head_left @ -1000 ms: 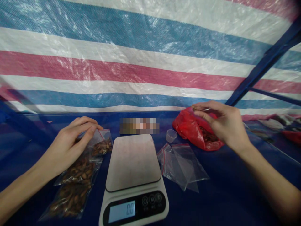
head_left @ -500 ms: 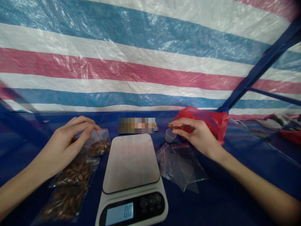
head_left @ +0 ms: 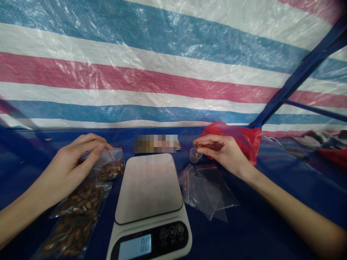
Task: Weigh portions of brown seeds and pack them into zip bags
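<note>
Here, in the head view, a white digital kitchen scale (head_left: 148, 189) reads 0.0. Left of the scale, the left hand (head_left: 63, 169) curls its fingers over a clear zip bag of brown nuts (head_left: 110, 171), grip uncertain. Right of the scale, the right hand (head_left: 223, 153) pinches brown nut pieces (head_left: 198, 145) above a small clear plastic cup (head_left: 195, 156), beside a crumpled red plastic bag (head_left: 240, 142).

Set just left of the digital kitchen scale (head_left: 148, 187): resealable bags of nuts (head_left: 78, 213). Right of it: flat resealable bags (head_left: 206, 191), a small plastic cup (head_left: 195, 155) behind them, and a plastic carrier bag (head_left: 238, 139) behind and right of the cup. Behind the scale: a pixelated object (head_left: 155, 143).
</note>
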The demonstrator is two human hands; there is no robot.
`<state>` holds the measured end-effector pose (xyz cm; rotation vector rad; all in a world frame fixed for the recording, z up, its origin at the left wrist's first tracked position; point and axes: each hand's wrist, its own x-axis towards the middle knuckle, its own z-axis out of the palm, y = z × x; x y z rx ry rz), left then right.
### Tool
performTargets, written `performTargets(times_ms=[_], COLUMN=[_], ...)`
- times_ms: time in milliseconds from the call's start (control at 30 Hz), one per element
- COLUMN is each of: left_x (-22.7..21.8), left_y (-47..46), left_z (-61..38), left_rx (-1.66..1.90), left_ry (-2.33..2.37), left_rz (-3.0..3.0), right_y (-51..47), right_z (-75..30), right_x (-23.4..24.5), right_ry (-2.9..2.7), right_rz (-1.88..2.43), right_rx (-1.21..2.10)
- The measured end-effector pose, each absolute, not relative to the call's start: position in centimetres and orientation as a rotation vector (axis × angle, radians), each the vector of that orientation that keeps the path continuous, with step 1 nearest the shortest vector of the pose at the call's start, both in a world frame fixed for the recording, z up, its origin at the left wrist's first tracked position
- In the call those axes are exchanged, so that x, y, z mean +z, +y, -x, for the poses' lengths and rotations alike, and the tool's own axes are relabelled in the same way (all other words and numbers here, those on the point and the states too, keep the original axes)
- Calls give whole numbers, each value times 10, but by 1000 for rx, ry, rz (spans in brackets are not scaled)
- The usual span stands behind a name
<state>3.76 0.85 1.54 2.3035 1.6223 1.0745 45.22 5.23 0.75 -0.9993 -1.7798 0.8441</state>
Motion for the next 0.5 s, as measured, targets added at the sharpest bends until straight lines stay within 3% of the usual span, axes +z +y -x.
performTargets(times_ms=[500], left_x=[13], left_y=[11], left_z=[-37], left_rx=[1059], left_ry=[1689], left_rz=[-2296], right_y=[51], right_z=[-460], right_x=[19], right_ry=[-1798], right_rz=[1022], right_rx=[760])
